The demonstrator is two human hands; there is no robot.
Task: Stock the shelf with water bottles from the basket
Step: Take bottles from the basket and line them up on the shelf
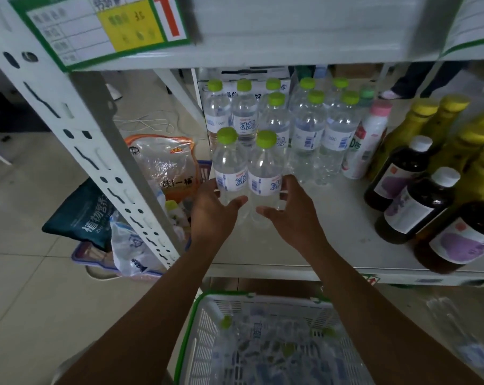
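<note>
**Shelf** (332, 232): partly stocked. A block of green-capped water bottles (309, 129) is found standing upright at the back, in several rows. Two further bottles are held at the front of that block, upright and touching each other.

- The left bottle (229, 168) is gripped low by the left hand (216, 209), with the thumb laid across its front and the fingers curled round its far side.
- The right bottle (266, 173) is gripped likewise by the right hand (296, 215), with the fingers wrapped round its right flank.
- Whether both bases are seated on the shelf cannot be told, as they are hidden by the hands.

**Basket** (192, 318): placed below the shelf edge, in front of the person. More bottles are seen lying in it, but they are blurred and no count can be given.

**Assessment:** the task is judged to be well under way but not finished. Bare shelf is noted in front of the block and beside the dark bottles (401, 173), so room is left for the basket's remainder.
</note>
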